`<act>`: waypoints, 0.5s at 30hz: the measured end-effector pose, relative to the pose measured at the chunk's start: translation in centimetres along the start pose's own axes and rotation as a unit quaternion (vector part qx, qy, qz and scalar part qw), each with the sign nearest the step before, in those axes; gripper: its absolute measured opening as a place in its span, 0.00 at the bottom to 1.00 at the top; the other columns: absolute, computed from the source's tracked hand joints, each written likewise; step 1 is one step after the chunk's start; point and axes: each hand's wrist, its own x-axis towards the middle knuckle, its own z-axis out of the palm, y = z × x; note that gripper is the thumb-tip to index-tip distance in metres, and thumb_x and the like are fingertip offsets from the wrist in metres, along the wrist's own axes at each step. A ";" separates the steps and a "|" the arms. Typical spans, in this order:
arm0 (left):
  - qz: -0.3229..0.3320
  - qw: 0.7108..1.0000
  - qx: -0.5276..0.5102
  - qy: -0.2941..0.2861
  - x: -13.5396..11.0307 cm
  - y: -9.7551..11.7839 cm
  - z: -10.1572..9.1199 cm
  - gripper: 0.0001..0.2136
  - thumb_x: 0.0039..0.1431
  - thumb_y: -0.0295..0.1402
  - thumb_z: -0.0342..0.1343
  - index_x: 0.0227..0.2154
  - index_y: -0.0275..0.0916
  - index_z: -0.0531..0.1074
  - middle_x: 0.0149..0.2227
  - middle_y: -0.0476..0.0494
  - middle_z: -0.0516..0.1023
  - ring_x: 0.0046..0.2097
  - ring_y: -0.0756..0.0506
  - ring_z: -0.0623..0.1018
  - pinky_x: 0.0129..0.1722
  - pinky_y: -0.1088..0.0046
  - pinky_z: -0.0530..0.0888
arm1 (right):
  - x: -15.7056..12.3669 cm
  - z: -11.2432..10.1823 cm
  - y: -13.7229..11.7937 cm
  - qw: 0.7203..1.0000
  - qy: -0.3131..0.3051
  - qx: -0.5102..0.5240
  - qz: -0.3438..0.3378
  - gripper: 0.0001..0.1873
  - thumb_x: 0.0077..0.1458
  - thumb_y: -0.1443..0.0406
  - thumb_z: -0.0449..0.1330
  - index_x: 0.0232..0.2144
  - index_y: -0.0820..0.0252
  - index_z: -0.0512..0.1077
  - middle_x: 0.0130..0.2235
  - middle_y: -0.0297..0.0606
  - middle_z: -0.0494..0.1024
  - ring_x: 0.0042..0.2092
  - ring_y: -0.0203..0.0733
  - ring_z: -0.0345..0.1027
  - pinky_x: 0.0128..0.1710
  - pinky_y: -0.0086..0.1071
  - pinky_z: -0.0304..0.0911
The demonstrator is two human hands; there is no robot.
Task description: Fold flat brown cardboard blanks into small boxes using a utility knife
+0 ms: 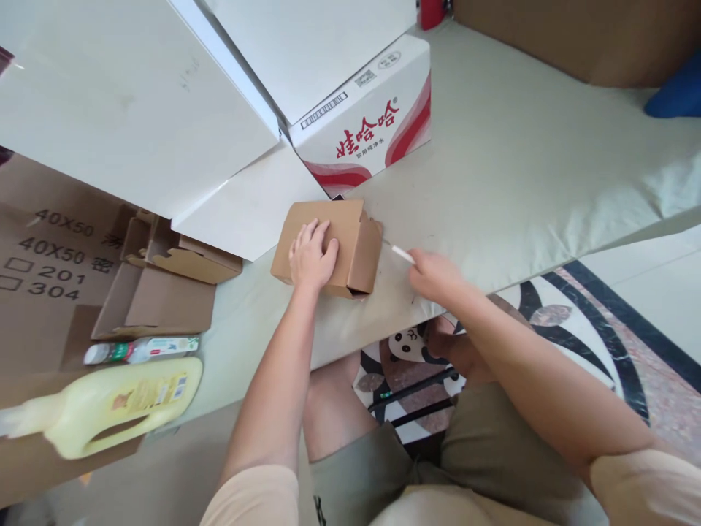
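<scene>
A small brown cardboard box (336, 219) sits on the cloth-covered table. My left hand (313, 256) lies flat on its top with the fingers spread, touching it without gripping. To the right of the box, my right hand (438, 276) is closed round a thin white stick-like tool (403, 254). The tool points at the box's right end and seems to have a narrow tip, too fine to make out. At that end the flap edges stand slightly apart from the box.
Behind the box stands a white carton with red lettering (366, 131), beside large white panels (136, 80). Opened cardboard boxes (164, 296), a small bottle (142, 349) and a yellow jug (125, 402) are at left. A blue object (676, 91) lies far right.
</scene>
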 end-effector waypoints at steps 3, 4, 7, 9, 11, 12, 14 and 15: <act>0.009 1.000 0.011 -0.012 -0.2 0.0 -0.1 0.26 0.63 0.43 0.43 0.63 0.45 0.63 0.68 0.45 0.59 0.69 0.39 0.56 0.66 0.54 0.54 | 0.9 2.3 -0.4 0.998 0.011 -0.047 -0.048 0.30 0.57 0.72 0.46 0.62 0.63 0.59 0.51 0.55 0.72 0.45 0.54 0.71 0.38 0.39 0.62; 0.014 1.000 0.017 -0.019 -0.3 0.0 -0.2 0.27 0.63 0.44 0.43 0.64 0.44 0.62 0.69 0.44 0.58 0.70 0.38 0.55 0.66 0.53 0.53 | 1.0 2.6 -0.3 0.997 0.014 -0.054 -0.053 0.32 0.57 0.72 0.46 0.64 0.62 0.56 0.52 0.55 0.71 0.45 0.54 0.71 0.39 0.40 0.62; 0.031 0.998 0.033 -0.040 -0.4 -0.1 -0.1 0.29 0.63 0.46 0.43 0.65 0.45 0.60 0.70 0.42 0.55 0.70 0.36 0.52 0.67 0.51 0.50 | 1.0 2.7 0.4 0.997 0.024 -0.054 -0.050 0.35 0.58 0.72 0.46 0.67 0.60 0.51 0.51 0.55 0.70 0.46 0.52 0.71 0.41 0.40 0.63; 0.038 0.998 0.034 -0.044 -0.3 -0.2 0.0 0.29 0.63 0.46 0.44 0.66 0.45 0.59 0.70 0.41 0.54 0.71 0.35 0.51 0.66 0.50 0.50 | 1.1 2.4 1.1 0.997 0.039 -0.056 -0.034 0.35 0.58 0.73 0.46 0.68 0.60 0.50 0.51 0.55 0.70 0.47 0.53 0.70 0.43 0.42 0.63; 0.046 0.998 0.026 -0.040 0.0 -0.4 0.3 0.29 0.62 0.46 0.45 0.65 0.45 0.59 0.70 0.39 0.54 0.71 0.34 0.51 0.66 0.48 0.49 | 1.3 2.4 1.5 0.994 0.077 -0.072 -0.011 0.34 0.57 0.71 0.48 0.66 0.59 0.55 0.53 0.57 0.69 0.52 0.59 0.67 0.47 0.48 0.61; 0.051 0.998 0.016 -0.032 0.2 -0.5 0.4 0.29 0.62 0.46 0.47 0.64 0.45 0.61 0.69 0.39 0.55 0.70 0.34 0.52 0.66 0.48 0.50 | 1.4 2.5 1.5 0.992 0.101 -0.080 -0.005 0.33 0.57 0.69 0.49 0.65 0.60 0.58 0.55 0.57 0.68 0.54 0.62 0.64 0.50 0.52 0.60; 0.055 0.998 -0.019 0.019 0.1 -0.9 0.5 0.24 0.61 0.42 0.49 0.59 0.43 0.68 0.65 0.37 0.64 0.68 0.35 0.59 0.65 0.49 0.52 | 1.5 2.9 1.3 0.986 0.142 -0.082 -0.023 0.30 0.55 0.66 0.53 0.61 0.61 0.64 0.59 0.58 0.66 0.59 0.66 0.58 0.55 0.58 0.55; 0.052 0.995 -0.045 0.067 -0.2 -1.1 0.5 0.20 0.61 0.40 0.49 0.54 0.41 0.71 0.61 0.36 0.69 0.65 0.36 0.63 0.65 0.50 0.54 | 1.6 3.1 1.0 0.985 0.152 -0.076 -0.040 0.29 0.55 0.65 0.54 0.60 0.61 0.65 0.60 0.57 0.65 0.61 0.66 0.56 0.57 0.59 0.53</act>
